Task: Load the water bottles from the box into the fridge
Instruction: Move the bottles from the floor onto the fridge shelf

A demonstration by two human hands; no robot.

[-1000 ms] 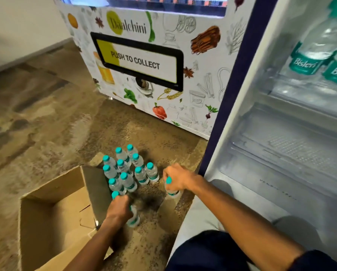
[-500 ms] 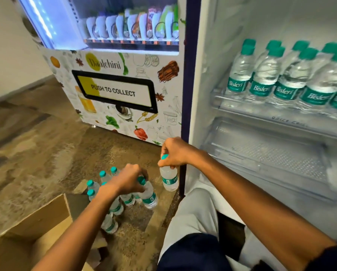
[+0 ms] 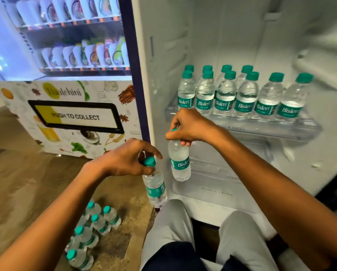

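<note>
Hands grip two Bisleri water bottles by their necks: left hand (image 3: 124, 159) holding one bottle (image 3: 155, 189), right hand (image 3: 191, 128) another (image 3: 179, 161), below the fridge shelf (image 3: 261, 126) of bottles

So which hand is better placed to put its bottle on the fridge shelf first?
The right hand, probably. It holds its bottle by the neck, already in front of the open fridge, just below the shelf. The left hand holds its bottle lower, outside the fridge.
</note>
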